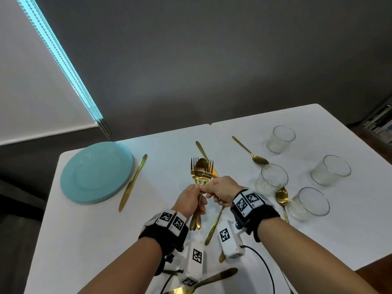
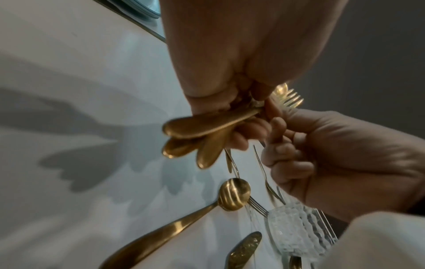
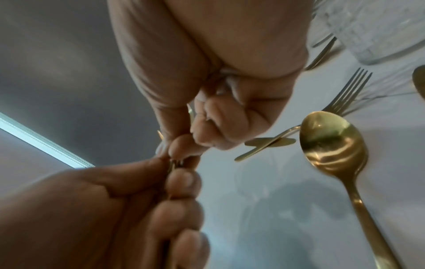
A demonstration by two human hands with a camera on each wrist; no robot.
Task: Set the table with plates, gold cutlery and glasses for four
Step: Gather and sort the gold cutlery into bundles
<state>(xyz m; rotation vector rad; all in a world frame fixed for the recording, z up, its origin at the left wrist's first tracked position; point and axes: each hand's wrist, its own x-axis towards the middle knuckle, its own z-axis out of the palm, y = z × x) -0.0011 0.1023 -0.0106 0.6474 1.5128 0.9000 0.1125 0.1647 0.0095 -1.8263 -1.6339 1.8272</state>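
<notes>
A bundle of gold cutlery (image 1: 201,171), forks and a spoon with heads pointing away from me, is held above the white table (image 1: 89,240). My left hand (image 1: 198,200) grips the bundle's handles (image 2: 207,125) in a fist. My right hand (image 1: 206,190) pinches the stems just above the left fist, fingers curled (image 2: 282,145). Both hands meet in the right wrist view, right hand (image 3: 184,145) over left hand (image 3: 179,191). A stack of teal plates (image 1: 96,172) sits at the far left with a gold knife (image 1: 132,183) beside it.
Several clear textured glasses (image 1: 281,139) (image 1: 331,169) (image 1: 309,203) stand on the right. Loose gold pieces lie around: a spoon (image 1: 250,151), a knife (image 1: 201,149), a spoon (image 1: 282,198) between glasses, a handle (image 1: 214,225) under my right wrist, and a spoon (image 3: 333,143) beside a fork (image 3: 347,92).
</notes>
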